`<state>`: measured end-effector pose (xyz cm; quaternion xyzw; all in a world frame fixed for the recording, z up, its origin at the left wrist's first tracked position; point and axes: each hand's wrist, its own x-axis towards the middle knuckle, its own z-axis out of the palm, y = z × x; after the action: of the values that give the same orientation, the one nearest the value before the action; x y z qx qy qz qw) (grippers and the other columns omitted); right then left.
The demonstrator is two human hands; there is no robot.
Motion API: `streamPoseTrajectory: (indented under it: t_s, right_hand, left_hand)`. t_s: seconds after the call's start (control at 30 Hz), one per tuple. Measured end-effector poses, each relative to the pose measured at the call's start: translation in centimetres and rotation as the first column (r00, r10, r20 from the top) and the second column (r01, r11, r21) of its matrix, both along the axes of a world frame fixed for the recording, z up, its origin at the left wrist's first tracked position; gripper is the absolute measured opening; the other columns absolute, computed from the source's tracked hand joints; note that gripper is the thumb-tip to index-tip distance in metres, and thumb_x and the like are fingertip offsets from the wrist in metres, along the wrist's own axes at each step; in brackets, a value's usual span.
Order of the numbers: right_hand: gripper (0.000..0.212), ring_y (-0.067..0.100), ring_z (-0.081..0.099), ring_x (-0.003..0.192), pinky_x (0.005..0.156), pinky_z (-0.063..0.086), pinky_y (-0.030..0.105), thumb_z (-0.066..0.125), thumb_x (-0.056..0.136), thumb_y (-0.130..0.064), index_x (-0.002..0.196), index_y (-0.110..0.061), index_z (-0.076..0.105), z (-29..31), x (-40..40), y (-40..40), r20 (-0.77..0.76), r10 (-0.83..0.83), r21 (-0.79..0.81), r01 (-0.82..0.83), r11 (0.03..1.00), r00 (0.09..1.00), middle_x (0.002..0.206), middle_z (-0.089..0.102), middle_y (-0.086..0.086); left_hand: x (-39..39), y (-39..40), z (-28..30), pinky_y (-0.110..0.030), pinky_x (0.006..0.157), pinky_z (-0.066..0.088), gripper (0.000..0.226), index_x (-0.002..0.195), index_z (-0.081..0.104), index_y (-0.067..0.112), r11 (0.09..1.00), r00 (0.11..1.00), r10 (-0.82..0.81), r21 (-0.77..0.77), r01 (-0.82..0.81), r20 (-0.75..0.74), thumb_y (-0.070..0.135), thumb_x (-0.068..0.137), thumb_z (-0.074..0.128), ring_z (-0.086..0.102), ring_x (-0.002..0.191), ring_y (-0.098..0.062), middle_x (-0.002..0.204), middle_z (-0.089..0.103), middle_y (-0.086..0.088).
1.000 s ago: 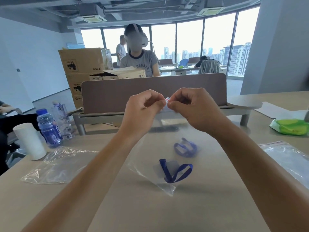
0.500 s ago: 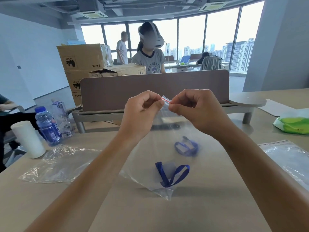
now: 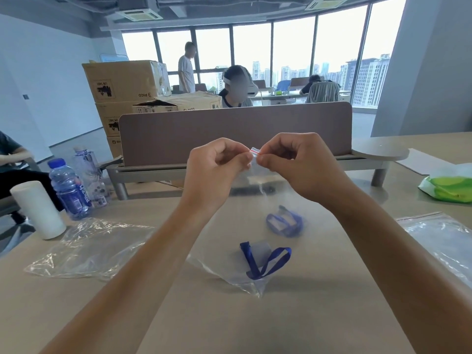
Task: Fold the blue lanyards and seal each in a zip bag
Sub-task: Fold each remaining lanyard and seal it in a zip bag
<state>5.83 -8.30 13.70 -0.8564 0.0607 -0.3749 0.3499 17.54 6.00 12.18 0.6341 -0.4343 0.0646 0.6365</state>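
A clear zip bag (image 3: 229,251) hangs above the table, with a folded blue lanyard (image 3: 263,261) lying in its bottom corner. My left hand (image 3: 217,169) and my right hand (image 3: 296,164) pinch the bag's red-and-blue zip strip (image 3: 255,151) between thumb and fingers, almost touching each other. A second folded blue lanyard (image 3: 284,222) lies on the table behind the bag, seen blurred through the plastic.
Clear bags lie on the table (image 3: 319,323) at left (image 3: 89,249) and right (image 3: 441,238). A white roll (image 3: 38,209) and two water bottles (image 3: 70,189) stand far left. A green packet (image 3: 449,187) sits far right, a brown desk divider (image 3: 235,134) behind, a seated person beyond it.
The bag's lower corner has swung slightly left and its zip strip now shows between my fingertips. The head camera has shifted, and the person behind the divider has moved right and bent lower.
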Motion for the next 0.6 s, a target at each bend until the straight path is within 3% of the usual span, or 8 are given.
streamPoseTrajectory:
  t_s: [0.2,0.43,0.6]
  right_hand:
    - [0.009,0.000,0.055,0.056,0.059,0.042,0.009,0.079,0.089,-0.024,0.081,-0.026,0.077,0.0,0.4,0.1,0.005,0.016,0.021,-0.016,1.000,1.000,0.066,0.069,-0.013]
    - [0.007,0.001,0.058,0.060,0.059,0.047,0.011,0.077,0.091,-0.026,0.083,-0.025,0.076,0.4,0.9,0.1,-0.007,0.011,-0.013,-0.011,1.000,1.000,0.069,0.071,-0.010]
    - [0.010,0.000,0.055,0.059,0.058,0.043,0.010,0.073,0.092,-0.029,0.083,-0.026,0.074,0.3,1.3,0.4,-0.022,-0.031,-0.056,0.030,0.998,0.999,0.069,0.068,-0.010]
  left_hand:
    - [0.3,0.1,0.0,-0.024,0.077,0.055,0.005,0.090,0.079,0.014,0.998,0.996,0.055,0.034,-0.057,0.064,0.012,0.090,0.074,0.069,0.079,-0.010,0.082,0.076,0.005]
    - [0.6,0.3,0.3,-0.017,0.073,0.050,0.006,0.088,0.079,0.015,0.998,0.995,0.049,0.038,-0.052,0.084,0.012,0.090,0.074,0.067,0.075,-0.004,0.079,0.075,0.008]
    - [0.7,0.0,0.3,-0.029,0.079,0.056,0.005,0.090,0.076,0.011,0.999,0.998,0.024,0.033,-0.026,0.057,0.010,0.091,0.071,0.069,0.080,-0.013,0.084,0.076,0.001]
